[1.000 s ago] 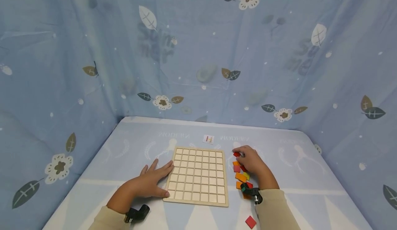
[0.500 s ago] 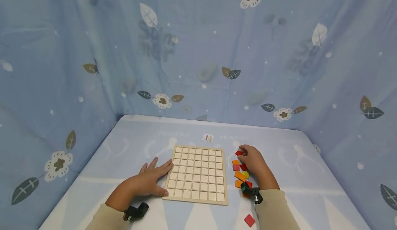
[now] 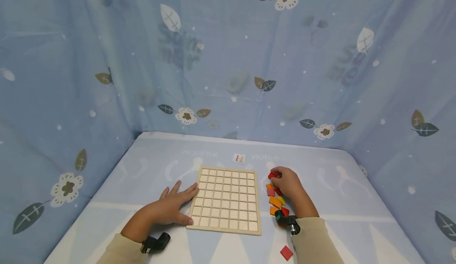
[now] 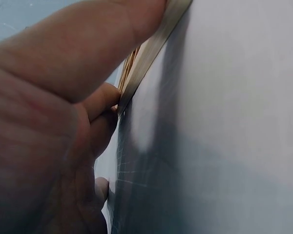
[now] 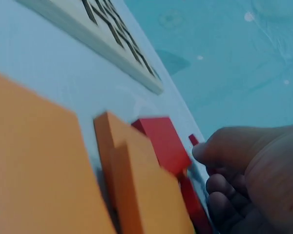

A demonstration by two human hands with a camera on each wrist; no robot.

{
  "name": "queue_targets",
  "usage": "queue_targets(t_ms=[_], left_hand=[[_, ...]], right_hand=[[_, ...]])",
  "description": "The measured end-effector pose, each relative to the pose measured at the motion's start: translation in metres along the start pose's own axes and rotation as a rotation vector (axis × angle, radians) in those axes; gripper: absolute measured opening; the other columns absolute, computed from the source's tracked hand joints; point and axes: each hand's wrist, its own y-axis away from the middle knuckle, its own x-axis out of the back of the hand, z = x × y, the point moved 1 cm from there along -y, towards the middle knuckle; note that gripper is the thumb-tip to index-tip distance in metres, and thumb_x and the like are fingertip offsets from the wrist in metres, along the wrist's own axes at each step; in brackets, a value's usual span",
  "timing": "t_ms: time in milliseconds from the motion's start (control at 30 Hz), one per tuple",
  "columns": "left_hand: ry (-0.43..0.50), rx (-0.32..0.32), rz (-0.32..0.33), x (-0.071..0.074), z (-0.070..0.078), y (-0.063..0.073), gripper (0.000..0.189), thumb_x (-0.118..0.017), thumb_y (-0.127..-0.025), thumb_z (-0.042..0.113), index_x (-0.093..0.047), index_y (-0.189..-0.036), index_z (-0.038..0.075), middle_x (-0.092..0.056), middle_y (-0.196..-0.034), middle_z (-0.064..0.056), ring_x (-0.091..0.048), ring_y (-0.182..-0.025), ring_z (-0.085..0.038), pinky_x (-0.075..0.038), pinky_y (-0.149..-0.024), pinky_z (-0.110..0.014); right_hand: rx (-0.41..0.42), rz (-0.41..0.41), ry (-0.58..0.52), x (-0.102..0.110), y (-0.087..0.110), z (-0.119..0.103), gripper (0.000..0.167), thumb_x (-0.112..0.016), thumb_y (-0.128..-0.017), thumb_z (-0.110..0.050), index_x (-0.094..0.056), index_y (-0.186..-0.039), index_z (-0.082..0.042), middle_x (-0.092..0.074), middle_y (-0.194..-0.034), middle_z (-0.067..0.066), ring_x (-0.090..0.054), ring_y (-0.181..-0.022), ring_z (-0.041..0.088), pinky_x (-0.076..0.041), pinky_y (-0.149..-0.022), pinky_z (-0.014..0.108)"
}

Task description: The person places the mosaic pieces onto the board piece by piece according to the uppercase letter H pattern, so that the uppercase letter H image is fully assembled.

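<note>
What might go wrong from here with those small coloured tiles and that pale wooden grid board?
The small red tile pinched in the right hand might slip out. The flat orange tiles, bunched close by, could scatter if brushed. The pale wooden grid board might slide if the left hand, touching its edge, pushes.

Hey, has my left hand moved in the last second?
No. Against the wooden grid board, your left hand shows no visible shift, touching the same left-edge spot.
</note>
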Motion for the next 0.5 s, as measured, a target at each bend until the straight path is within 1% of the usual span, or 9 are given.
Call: queue_targets(t_ms=[100,200,233,333,433,500], left_hand=[[-0.011,0.012,-0.001,-0.003,-0.001,0.000,0.110,-0.086,-0.080,0.056,-0.027,-0.168,0.024,-0.014,-0.176,0.005,0.014,-0.159,-0.048,0.010,-0.120,-0.075],[-0.014,0.018,0.008,-0.003,-0.001,0.001,0.110,-0.087,-0.079,0.054,-0.028,-0.168,0.024,-0.015,-0.176,0.006,0.013,-0.160,-0.048,0.009,-0.120,-0.074],[-0.015,0.017,0.010,-0.003,-0.001,0.001,0.110,-0.087,-0.079,0.055,-0.028,-0.167,0.024,-0.016,-0.176,0.006,0.013,-0.160,-0.048,0.009,-0.120,-0.074],[-0.013,0.006,0.016,-0.002,0.000,0.000,0.110,-0.086,-0.079,0.055,-0.029,-0.167,0.023,-0.016,-0.176,0.004,0.012,-0.159,-0.049,0.009,-0.120,-0.075],[-0.010,0.005,0.017,-0.001,0.001,0.000,0.110,-0.086,-0.079,0.056,-0.029,-0.167,0.023,-0.016,-0.176,0.004,0.012,-0.159,-0.049,0.009,-0.119,-0.076],[-0.005,0.006,0.014,-0.002,0.001,0.002,0.110,-0.087,-0.079,0.055,-0.029,-0.167,0.022,-0.016,-0.176,0.003,0.012,-0.159,-0.050,0.009,-0.119,-0.076]], right_hand=[[0.019,-0.002,-0.023,-0.003,0.005,-0.009,0.037,-0.074,-0.099,-0.017,-0.068,-0.135,-0.010,-0.069,-0.118,0.009,-0.061,-0.097,0.024,-0.060,-0.085,0.036],[0.046,-0.016,-0.058,-0.010,0.007,-0.023,0.038,-0.075,-0.098,-0.018,-0.069,-0.135,-0.012,-0.069,-0.116,0.008,-0.061,-0.097,0.024,-0.060,-0.081,0.035],[0.067,-0.019,-0.064,-0.012,0.007,-0.028,0.038,-0.075,-0.098,-0.018,-0.069,-0.135,-0.012,-0.069,-0.115,0.008,-0.061,-0.096,0.024,-0.060,-0.080,0.035],[0.123,-0.022,-0.078,-0.021,0.004,-0.044,0.037,-0.075,-0.097,-0.018,-0.070,-0.133,-0.012,-0.069,-0.113,0.005,-0.061,-0.096,0.022,-0.058,-0.079,0.035],[0.187,-0.043,-0.087,-0.031,0.002,-0.058,0.035,-0.074,-0.099,-0.018,-0.070,-0.133,-0.012,-0.069,-0.116,0.004,-0.063,-0.100,0.021,-0.057,-0.081,0.035],[0.214,-0.070,-0.104,-0.038,0.003,-0.067,0.034,-0.073,-0.099,-0.017,-0.070,-0.132,-0.011,-0.068,-0.117,0.005,-0.063,-0.101,0.021,-0.057,-0.081,0.036]])
